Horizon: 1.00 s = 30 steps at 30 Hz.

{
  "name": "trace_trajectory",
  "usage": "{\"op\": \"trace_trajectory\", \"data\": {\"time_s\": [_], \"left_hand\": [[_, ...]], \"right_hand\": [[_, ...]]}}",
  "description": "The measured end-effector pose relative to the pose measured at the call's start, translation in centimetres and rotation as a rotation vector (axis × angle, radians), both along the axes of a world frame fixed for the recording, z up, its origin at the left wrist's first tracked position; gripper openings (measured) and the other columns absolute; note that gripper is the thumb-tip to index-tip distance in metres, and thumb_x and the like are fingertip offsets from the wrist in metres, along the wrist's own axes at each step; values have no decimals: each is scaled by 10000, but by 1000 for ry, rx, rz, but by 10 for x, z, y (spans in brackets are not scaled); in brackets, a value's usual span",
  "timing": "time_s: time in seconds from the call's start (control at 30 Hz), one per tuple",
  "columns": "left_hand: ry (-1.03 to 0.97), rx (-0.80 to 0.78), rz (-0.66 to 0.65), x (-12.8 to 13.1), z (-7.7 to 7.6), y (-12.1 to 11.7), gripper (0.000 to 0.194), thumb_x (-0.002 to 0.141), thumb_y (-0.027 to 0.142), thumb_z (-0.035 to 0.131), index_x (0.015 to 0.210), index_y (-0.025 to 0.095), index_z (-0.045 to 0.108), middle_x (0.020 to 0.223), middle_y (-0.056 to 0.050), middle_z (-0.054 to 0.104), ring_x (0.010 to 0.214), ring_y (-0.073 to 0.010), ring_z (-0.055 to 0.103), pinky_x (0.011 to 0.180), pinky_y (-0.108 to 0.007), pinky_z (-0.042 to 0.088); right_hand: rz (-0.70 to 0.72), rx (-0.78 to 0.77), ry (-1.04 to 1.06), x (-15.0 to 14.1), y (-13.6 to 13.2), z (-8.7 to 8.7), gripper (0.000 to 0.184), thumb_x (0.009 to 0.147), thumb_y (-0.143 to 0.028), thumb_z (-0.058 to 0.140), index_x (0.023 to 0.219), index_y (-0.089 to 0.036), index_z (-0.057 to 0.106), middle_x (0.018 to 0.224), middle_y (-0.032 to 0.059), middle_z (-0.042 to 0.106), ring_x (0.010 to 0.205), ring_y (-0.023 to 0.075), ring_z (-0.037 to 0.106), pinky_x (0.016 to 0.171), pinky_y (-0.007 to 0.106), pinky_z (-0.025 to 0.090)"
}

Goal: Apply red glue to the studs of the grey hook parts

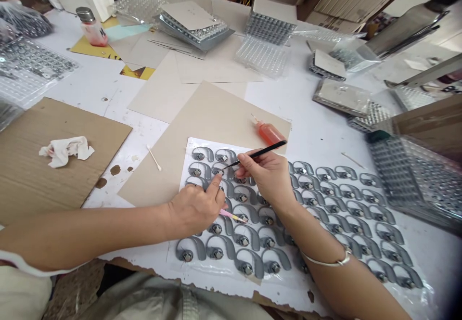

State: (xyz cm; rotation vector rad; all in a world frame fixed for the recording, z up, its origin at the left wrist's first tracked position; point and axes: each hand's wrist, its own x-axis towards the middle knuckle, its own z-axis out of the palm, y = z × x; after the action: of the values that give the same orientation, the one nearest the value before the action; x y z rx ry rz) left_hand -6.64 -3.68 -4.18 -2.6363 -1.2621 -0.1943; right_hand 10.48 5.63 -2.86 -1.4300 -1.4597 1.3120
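At centre, head view: one earpiece (217,170), among rows spaced on a sheet (192,143), presumably for easy access. At its three o'clock: right hand (269,173), wrist bent; thumb and fingers pinch a black tool (270,147) pen-fashion, likely for fine control. At seven: left hand (197,206); index extends to the earpiece, seemingly steadying it; remaining fingers curl round a striped stick (235,216).
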Motion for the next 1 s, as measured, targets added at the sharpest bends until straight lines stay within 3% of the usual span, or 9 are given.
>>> {"op": "trace_trajectory", "data": {"time_s": [0.37, 0.7, 1.0], "left_hand": [[-33, -107, 5, 0, 1, 0, 244, 953, 277, 391, 902, 93, 543, 1278, -280, 545, 468, -131, 593, 423, -255, 427], [-79, -129, 13, 0, 1, 0, 241, 953, 265, 401, 877, 86, 543, 1269, -296, 542, 455, -115, 586, 434, -243, 436], [-52, -93, 1, 0, 3, 2, 267, 962, 269, 384, 845, 90, 545, 1242, -285, 568, 423, -116, 572, 401, -239, 407]], "right_hand": [[-5, 154, -135, -3, -11, 5, 370, 738, -521, 704, 770, -161, 627, 533, 16, 638, 466, 142, 605, 483, 223, 497], [-17, -68, 90, 1, 3, -10, 415, 647, -530, 770, 753, -172, 590, 532, -7, 616, 452, 148, 596, 473, 260, 558], [-103, -195, 226, -4, 8, -3, 496, 480, -529, 853, 667, -151, 592, 522, -12, 583, 419, 121, 566, 409, 230, 540]]}}
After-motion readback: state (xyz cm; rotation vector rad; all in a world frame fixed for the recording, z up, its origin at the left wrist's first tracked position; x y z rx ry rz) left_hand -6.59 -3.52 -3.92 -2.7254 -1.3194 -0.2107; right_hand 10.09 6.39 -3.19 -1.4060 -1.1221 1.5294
